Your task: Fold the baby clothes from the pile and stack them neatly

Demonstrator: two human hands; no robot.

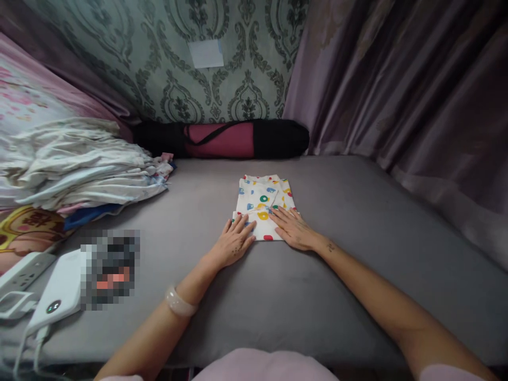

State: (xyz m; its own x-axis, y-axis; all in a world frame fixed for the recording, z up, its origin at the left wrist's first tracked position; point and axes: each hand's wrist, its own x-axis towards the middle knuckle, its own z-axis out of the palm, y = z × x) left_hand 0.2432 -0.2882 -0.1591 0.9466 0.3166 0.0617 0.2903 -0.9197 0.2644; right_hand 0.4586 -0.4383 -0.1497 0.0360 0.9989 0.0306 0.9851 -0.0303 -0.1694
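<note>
A small white cloth (257, 194) with blue, yellow, green and red prints lies folded on the grey surface (262, 296), straight in front of me. My left hand (235, 241) rests on its near left corner, fingers spread and pointing away from me. On the near right part of the cloth lies my right hand (292, 227), palm down with the fingers apart. Neither hand grips the fabric. The near edge of the cloth shows between the two hands.
Rumpled clothes (79, 164) are piled at the left. Nearer, a white power bank (61, 288) with cables lies by a power strip (29, 272) and a blurred-out item (113, 270). A black and maroon bag (222, 140) lies along the patterned wall; curtains (381, 79) hang at the right.
</note>
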